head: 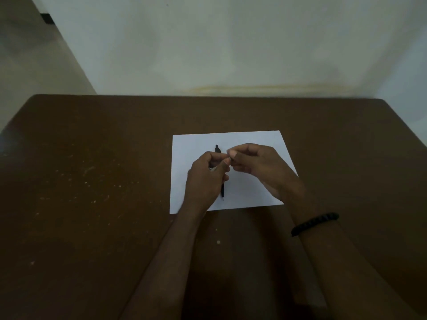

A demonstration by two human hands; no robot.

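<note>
A white sheet of paper (254,139) lies flat on the brown table (92,181). Above it my left hand (205,179) grips a black pen (222,191), whose tip points toward me and whose back end shows beyond the fingers. My right hand (258,165) meets the left one and pinches something small at its fingertips; what it is stays hidden. A thin pale part shows by my left thumb. A black bead bracelet (315,224) circles my right wrist.
The table has pale specks and scuffs on its left half and a small crumb (218,242) near my forearms. A pale wall (231,54) rises directly behind the table's far edge. Floor shows at the far left.
</note>
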